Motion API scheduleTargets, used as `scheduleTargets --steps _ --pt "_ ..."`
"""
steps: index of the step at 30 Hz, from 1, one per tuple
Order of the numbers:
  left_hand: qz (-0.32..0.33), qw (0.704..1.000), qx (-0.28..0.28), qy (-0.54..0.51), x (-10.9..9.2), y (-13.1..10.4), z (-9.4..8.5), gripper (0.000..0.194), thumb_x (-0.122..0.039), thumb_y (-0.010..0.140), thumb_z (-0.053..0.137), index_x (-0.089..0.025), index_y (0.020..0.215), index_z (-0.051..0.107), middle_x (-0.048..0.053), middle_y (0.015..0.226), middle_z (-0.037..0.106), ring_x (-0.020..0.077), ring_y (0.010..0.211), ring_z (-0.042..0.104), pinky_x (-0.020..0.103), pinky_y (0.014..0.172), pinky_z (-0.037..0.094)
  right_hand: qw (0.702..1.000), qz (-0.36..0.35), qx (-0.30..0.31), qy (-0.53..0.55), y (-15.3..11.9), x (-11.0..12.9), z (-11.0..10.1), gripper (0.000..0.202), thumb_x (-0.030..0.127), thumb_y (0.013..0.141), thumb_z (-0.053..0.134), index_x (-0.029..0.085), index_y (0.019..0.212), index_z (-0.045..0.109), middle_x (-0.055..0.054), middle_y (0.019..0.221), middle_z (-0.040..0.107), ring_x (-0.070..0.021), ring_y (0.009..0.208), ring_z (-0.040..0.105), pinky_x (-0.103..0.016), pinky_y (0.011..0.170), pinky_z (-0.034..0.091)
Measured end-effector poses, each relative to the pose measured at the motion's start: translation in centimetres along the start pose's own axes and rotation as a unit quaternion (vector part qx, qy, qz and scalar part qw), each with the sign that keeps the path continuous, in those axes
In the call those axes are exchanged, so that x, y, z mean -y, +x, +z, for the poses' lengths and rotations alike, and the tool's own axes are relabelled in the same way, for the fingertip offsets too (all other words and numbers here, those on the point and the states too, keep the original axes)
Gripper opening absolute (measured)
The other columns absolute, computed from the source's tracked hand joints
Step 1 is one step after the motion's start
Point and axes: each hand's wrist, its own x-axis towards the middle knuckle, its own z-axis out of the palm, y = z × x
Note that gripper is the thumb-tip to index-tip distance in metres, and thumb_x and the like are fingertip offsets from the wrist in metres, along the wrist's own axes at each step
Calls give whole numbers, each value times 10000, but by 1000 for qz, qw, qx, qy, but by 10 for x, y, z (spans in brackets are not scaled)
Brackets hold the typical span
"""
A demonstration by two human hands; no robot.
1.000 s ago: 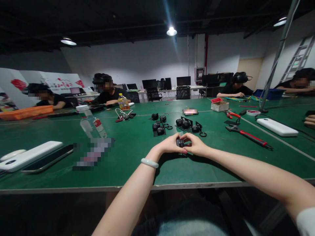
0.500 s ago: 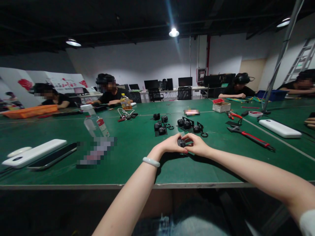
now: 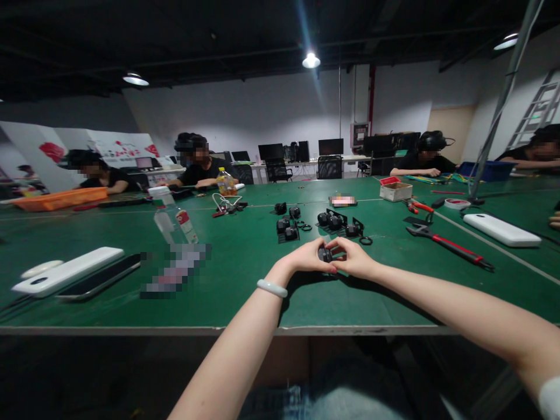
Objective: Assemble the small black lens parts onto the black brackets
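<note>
Just above the table, both of my hands close on one small round black part [image 3: 324, 254], whose exact kind I cannot make out. My left hand [image 3: 303, 256], with a pale bangle at the wrist, grips it from the left. From the right, my right hand [image 3: 356, 259] pinches it with thumb and fingers. Much of the part is hidden by the fingers. Beyond the hands lie similar black parts, one group [image 3: 335, 220] straight ahead and another group [image 3: 287, 227] to the left. A loose black ring [image 3: 366, 240] rests near the right hand.
The green table [image 3: 236, 280] also holds an adjustable wrench [image 3: 455, 246], pliers [image 3: 420, 206], a white power bank [image 3: 501, 230], a small box [image 3: 395, 191] and a clear bottle [image 3: 165, 219]. A phone [image 3: 100, 279] lies left. A metal pole [image 3: 503, 99] stands right. Several people sit across.
The view has shifted slightly, so everything appears a little farther right. Both hands keep their hold on the black part, with barely any finger movement visible.
</note>
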Motion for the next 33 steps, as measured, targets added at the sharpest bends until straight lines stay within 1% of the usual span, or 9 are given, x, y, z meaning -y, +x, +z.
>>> scheduleTargets --steps 3,9,15,18,23,29,33 --pt "3 1000 -4 -1 1 1 1 623 -526 455 580 -149 927 427 19 824 502 173 732 480 239 583 358 1000 1 1 -11 0 -1 -1 368 147 550 590 154 902 481 -43 879 526 -137 747 546 -288 650 463" --pt "-6 1000 2 -6 -2 0 0 600 -521 452 580 -156 907 438 6 791 491 171 722 475 234 563 350 1000 4 2 -16 0 -3 -2 365 138 552 583 153 905 494 -49 901 526 -147 783 541 -284 652 462" --pt "-15 1000 8 -6 -4 -1 0 564 -507 458 581 -161 879 435 -4 764 486 163 706 473 222 542 340 1000 12 11 -14 1 -7 -2 348 136 583 558 149 924 495 -59 924 525 -137 773 549 -280 667 461" --pt "-16 1000 8 -2 -3 -1 0 566 -516 460 576 -161 877 431 -7 757 484 158 703 475 221 542 343 999 14 15 -26 1 -8 -4 336 154 599 551 150 931 503 -62 924 530 -139 775 548 -283 675 458" --pt "2 1000 8 9 -2 0 0 561 -539 461 569 -167 856 426 -5 757 492 154 688 478 217 519 341 999 14 14 -50 1 -7 -4 326 208 625 546 152 945 514 -65 918 539 -144 766 547 -295 687 449" --pt "-3 1000 11 12 -2 1 1 537 -499 476 576 -158 863 427 1 761 503 142 673 482 213 517 343 998 18 8 -65 2 -8 -3 307 238 649 529 153 945 526 -66 903 555 -145 757 541 -292 696 434" --pt "-2 1000 7 10 -1 2 4 486 -459 503 567 -158 857 423 -5 752 501 130 654 477 209 515 346 996 21 14 -80 4 -10 -4 271 250 669 505 147 918 540 -59 877 567 -145 763 527 -287 704 413"
